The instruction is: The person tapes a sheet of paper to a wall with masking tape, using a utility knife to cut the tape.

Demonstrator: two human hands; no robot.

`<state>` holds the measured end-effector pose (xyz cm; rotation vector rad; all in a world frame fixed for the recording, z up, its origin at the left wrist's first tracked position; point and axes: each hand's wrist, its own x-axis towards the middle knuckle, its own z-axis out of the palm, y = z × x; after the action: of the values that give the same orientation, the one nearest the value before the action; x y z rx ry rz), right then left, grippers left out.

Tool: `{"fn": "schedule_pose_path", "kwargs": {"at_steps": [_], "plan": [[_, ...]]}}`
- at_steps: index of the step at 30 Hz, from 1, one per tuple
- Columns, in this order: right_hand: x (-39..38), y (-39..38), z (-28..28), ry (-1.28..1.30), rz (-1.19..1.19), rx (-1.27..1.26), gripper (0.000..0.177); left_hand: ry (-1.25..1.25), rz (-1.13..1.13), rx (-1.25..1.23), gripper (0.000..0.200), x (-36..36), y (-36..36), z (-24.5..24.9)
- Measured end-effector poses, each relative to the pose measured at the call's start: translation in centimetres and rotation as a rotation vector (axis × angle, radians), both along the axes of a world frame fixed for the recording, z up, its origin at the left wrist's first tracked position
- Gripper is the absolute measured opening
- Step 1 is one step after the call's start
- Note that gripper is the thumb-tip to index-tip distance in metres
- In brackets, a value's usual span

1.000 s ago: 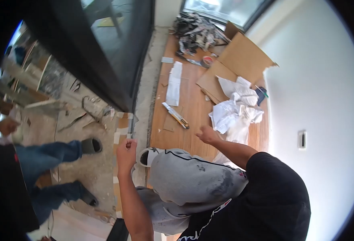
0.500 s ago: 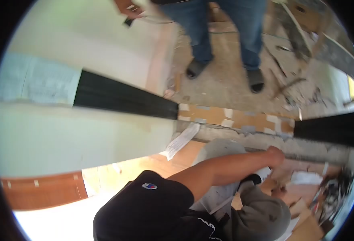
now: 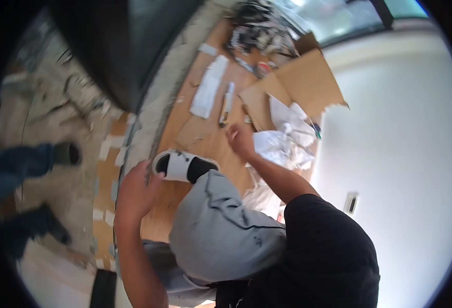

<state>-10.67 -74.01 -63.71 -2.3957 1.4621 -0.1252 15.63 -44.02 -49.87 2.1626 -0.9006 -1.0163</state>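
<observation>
My right hand (image 3: 240, 141) is over the wooden floor, just short of the rear end of a white and yellow utility knife (image 3: 227, 105). Its fingers are loosely curled and apart, with nothing visible in them. My left hand (image 3: 138, 192) hangs beside the concrete ledge, near the white slide sandal (image 3: 179, 165) on my foot. Thumb and fingers are spread, and I see nothing held there. Beyond the knife lies a white strip of paper (image 3: 209, 86). Crumpled white paper (image 3: 282, 146) sits right of my right hand.
An opened cardboard box (image 3: 308, 82) and a pile of scraps (image 3: 262, 33) stand ahead near the white wall (image 3: 390, 128). The concrete ledge (image 3: 156, 102) and taped cardboard strip (image 3: 104, 195) run along the left. Another person's legs (image 3: 23, 164) are beyond, among debris.
My view has swung right, so the other person moved from the top to the left edge. The utility knife and both hands now show plainly, with my arms further apart.
</observation>
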Motion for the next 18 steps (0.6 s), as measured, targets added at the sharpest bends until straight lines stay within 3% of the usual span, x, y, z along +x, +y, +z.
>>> {"fn": "schedule_pose_path", "kwargs": {"at_steps": [1,3,6,9,13,16,18], "plan": [[-2.2,3.6,1.9,-0.032,0.042,0.154,0.026,0.032,-0.009,0.122,0.059,0.3,-0.2,1.2],[-8.3,7.4,2.7,-0.148,0.119,0.011,0.019,0.001,-0.064,0.128,0.059,0.6,0.0,1.1],[-15.9,8.1,2.1,-0.213,-0.225,-0.08,0.017,-0.012,-0.091,0.16,0.059,0.8,-1.2,0.5],[-19.9,3.7,1.5,-0.15,-0.393,-0.421,0.021,0.048,-0.074,0.141,0.059,0.9,-3.0,-0.1],[-20.5,-5.1,2.1,-0.118,-0.673,-0.44,0.033,0.141,-0.104,0.133,0.059,0.2,-3.9,-1.0],[-19.9,-10.2,2.3,-0.026,-0.772,-0.549,0.036,0.076,-0.197,0.202,0.06,0.5,-3.5,-2.3],[-18.1,-12.8,3.8,0.178,-0.827,-0.793,0.042,0.058,-0.192,0.194,0.061,0.7,-3.7,-1.8]]}}
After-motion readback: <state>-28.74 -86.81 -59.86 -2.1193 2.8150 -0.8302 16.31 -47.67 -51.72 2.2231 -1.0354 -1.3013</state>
